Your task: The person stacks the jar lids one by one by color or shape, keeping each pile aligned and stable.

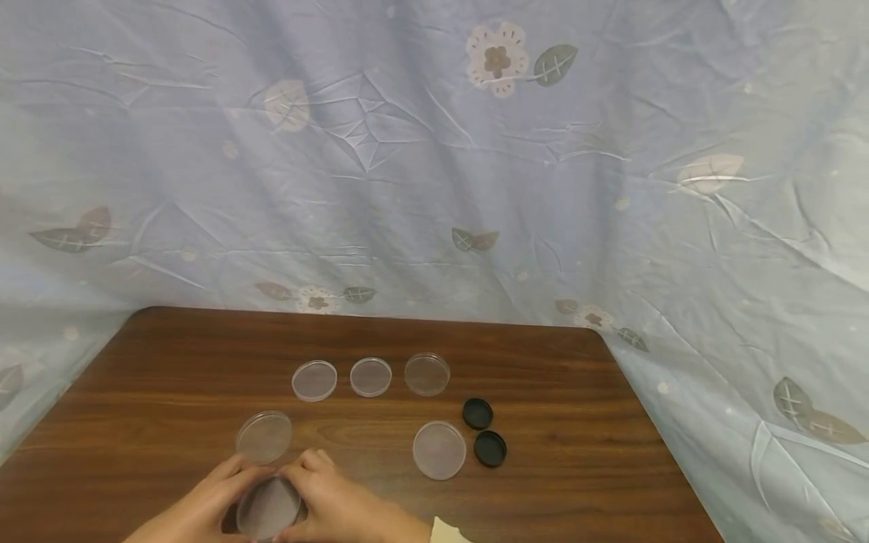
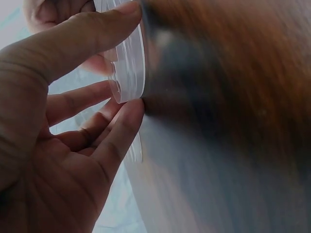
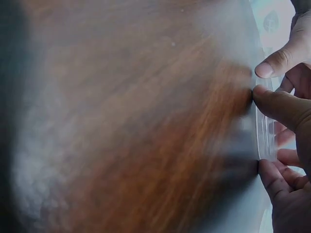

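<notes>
A clear round dish [image 1: 269, 510] lies at the table's near edge in the head view, with a hand on each side. My left hand [image 1: 204, 504] grips its left rim; in the left wrist view the thumb and fingers of that hand [image 2: 73, 107] pinch the wall of the dish [image 2: 130, 63]. From the other side my right hand [image 1: 339, 501] holds the rim. The right wrist view shows that hand [image 3: 291, 141] with thumb and fingertips on the edge of the dish [image 3: 264, 131]. Just beyond the hands lies another clear dish [image 1: 264, 437].
Three clear dishes [image 1: 314, 381] [image 1: 370, 377] [image 1: 427, 375] form a row farther back on the wooden table [image 1: 204, 354]. To the right lie another clear dish [image 1: 439, 451] and two small black round pieces [image 1: 478, 414] [image 1: 490, 449]. A patterned cloth [image 1: 407, 188] hangs behind.
</notes>
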Demonstrator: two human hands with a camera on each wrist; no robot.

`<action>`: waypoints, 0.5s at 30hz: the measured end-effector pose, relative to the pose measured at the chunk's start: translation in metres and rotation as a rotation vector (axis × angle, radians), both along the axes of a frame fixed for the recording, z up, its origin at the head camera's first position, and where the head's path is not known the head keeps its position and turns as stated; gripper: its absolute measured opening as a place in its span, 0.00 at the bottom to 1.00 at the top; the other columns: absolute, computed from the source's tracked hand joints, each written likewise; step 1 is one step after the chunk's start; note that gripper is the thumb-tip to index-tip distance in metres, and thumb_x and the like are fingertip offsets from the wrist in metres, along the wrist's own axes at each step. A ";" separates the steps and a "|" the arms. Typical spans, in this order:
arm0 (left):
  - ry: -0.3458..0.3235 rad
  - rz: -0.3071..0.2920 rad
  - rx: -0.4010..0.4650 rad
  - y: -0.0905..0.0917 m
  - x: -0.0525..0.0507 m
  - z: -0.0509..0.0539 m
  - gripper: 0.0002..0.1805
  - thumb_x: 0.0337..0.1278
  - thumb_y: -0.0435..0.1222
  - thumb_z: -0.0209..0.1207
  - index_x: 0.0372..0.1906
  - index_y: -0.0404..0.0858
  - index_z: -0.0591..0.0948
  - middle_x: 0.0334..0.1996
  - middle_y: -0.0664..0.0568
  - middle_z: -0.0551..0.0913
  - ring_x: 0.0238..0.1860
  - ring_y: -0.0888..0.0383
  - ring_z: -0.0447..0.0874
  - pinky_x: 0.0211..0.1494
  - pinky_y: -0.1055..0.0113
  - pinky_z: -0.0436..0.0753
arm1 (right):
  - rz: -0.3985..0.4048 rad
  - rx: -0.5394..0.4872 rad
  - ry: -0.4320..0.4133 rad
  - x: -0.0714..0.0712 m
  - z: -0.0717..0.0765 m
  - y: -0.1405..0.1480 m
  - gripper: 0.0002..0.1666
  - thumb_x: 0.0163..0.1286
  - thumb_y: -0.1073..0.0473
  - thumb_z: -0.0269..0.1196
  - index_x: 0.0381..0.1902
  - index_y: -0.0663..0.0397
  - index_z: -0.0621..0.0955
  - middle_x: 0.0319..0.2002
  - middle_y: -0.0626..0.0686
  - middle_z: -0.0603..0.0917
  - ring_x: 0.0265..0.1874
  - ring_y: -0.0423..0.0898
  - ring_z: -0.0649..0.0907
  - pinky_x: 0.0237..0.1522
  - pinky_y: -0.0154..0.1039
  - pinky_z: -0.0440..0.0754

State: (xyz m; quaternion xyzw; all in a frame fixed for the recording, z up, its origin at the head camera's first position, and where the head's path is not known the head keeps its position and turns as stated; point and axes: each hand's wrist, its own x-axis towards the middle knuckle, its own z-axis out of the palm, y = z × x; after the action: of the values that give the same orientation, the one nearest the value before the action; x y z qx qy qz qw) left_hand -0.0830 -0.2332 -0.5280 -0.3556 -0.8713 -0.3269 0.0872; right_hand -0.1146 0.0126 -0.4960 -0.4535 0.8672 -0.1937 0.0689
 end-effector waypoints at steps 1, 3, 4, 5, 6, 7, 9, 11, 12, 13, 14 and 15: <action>-0.003 0.010 -0.007 -0.001 0.001 0.000 0.42 0.40 0.46 0.83 0.63 0.35 0.79 0.53 0.45 0.79 0.58 0.77 0.66 0.41 0.76 0.79 | -0.002 0.002 -0.008 0.000 0.000 0.000 0.41 0.61 0.41 0.78 0.68 0.46 0.77 0.52 0.39 0.75 0.52 0.28 0.70 0.49 0.13 0.70; 0.005 0.027 -0.024 -0.002 0.001 0.000 0.43 0.39 0.47 0.84 0.63 0.37 0.80 0.54 0.43 0.79 0.59 0.77 0.65 0.42 0.76 0.78 | -0.007 0.004 -0.010 0.001 -0.001 -0.001 0.41 0.62 0.41 0.77 0.69 0.46 0.76 0.52 0.38 0.75 0.51 0.28 0.70 0.48 0.13 0.70; 0.003 0.026 -0.030 -0.002 0.000 0.000 0.43 0.38 0.47 0.84 0.63 0.37 0.80 0.55 0.42 0.80 0.60 0.76 0.65 0.42 0.76 0.78 | -0.008 0.003 -0.009 0.001 -0.001 -0.002 0.41 0.62 0.41 0.77 0.69 0.45 0.76 0.52 0.38 0.74 0.51 0.28 0.70 0.48 0.13 0.69; 0.001 0.022 -0.033 -0.003 0.000 0.000 0.43 0.38 0.46 0.84 0.62 0.36 0.79 0.54 0.42 0.80 0.59 0.76 0.65 0.42 0.76 0.78 | -0.009 0.002 -0.008 0.001 -0.001 -0.002 0.42 0.62 0.41 0.77 0.70 0.45 0.76 0.52 0.38 0.74 0.51 0.28 0.70 0.48 0.13 0.69; -0.004 0.016 -0.033 -0.003 0.000 0.000 0.43 0.37 0.45 0.84 0.62 0.35 0.79 0.54 0.41 0.80 0.59 0.77 0.65 0.42 0.77 0.78 | -0.011 0.001 -0.009 0.001 0.000 -0.002 0.42 0.62 0.41 0.77 0.70 0.45 0.76 0.52 0.38 0.74 0.51 0.28 0.69 0.47 0.13 0.69; -0.009 0.011 -0.035 -0.004 0.000 0.001 0.43 0.36 0.44 0.84 0.62 0.35 0.79 0.54 0.40 0.80 0.59 0.77 0.64 0.42 0.77 0.78 | -0.012 0.000 -0.012 0.001 0.000 -0.002 0.43 0.62 0.41 0.77 0.71 0.45 0.75 0.52 0.38 0.74 0.51 0.28 0.69 0.47 0.13 0.69; -0.015 0.002 -0.037 -0.005 -0.001 0.001 0.44 0.34 0.42 0.84 0.62 0.33 0.79 0.52 0.40 0.80 0.58 0.77 0.64 0.42 0.77 0.78 | -0.011 -0.004 -0.018 0.002 0.001 -0.002 0.44 0.62 0.41 0.77 0.72 0.45 0.75 0.52 0.38 0.74 0.51 0.28 0.69 0.48 0.13 0.69; -0.011 -0.004 -0.042 -0.005 -0.001 0.000 0.44 0.32 0.40 0.84 0.61 0.31 0.79 0.51 0.40 0.80 0.58 0.77 0.65 0.41 0.78 0.77 | -0.014 -0.008 -0.021 0.002 0.002 -0.002 0.44 0.62 0.41 0.77 0.72 0.45 0.75 0.52 0.38 0.73 0.51 0.28 0.68 0.48 0.13 0.70; -0.009 -0.004 -0.044 -0.005 -0.001 0.000 0.44 0.32 0.40 0.84 0.61 0.31 0.79 0.51 0.41 0.80 0.57 0.77 0.65 0.41 0.78 0.77 | -0.016 -0.009 -0.018 0.002 0.002 -0.003 0.44 0.62 0.41 0.77 0.72 0.45 0.75 0.52 0.38 0.73 0.51 0.28 0.68 0.48 0.13 0.70; 0.006 0.000 -0.050 -0.004 -0.001 0.000 0.44 0.31 0.40 0.84 0.60 0.32 0.79 0.51 0.42 0.80 0.57 0.76 0.66 0.41 0.77 0.77 | -0.017 -0.010 -0.010 0.003 0.002 -0.003 0.44 0.61 0.41 0.78 0.71 0.46 0.75 0.52 0.39 0.74 0.51 0.28 0.68 0.48 0.13 0.69; 0.030 0.006 -0.054 -0.004 -0.001 0.000 0.44 0.29 0.40 0.84 0.60 0.32 0.80 0.50 0.43 0.80 0.57 0.75 0.67 0.41 0.77 0.77 | -0.021 -0.010 0.002 0.003 0.002 -0.003 0.44 0.60 0.41 0.78 0.70 0.46 0.76 0.52 0.39 0.74 0.51 0.29 0.69 0.48 0.13 0.69; 0.046 0.010 -0.058 -0.003 -0.001 -0.001 0.44 0.28 0.40 0.84 0.60 0.33 0.80 0.50 0.43 0.80 0.56 0.74 0.68 0.41 0.77 0.76 | -0.025 -0.012 0.010 0.003 0.002 -0.003 0.43 0.60 0.41 0.79 0.70 0.46 0.77 0.52 0.39 0.74 0.51 0.29 0.69 0.48 0.13 0.69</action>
State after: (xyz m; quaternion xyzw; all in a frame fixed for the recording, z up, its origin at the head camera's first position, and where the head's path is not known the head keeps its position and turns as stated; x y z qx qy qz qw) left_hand -0.0844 -0.2366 -0.5289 -0.3609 -0.8800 -0.2926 0.0985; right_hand -0.1112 0.0092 -0.4940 -0.4440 0.8720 -0.1973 0.0594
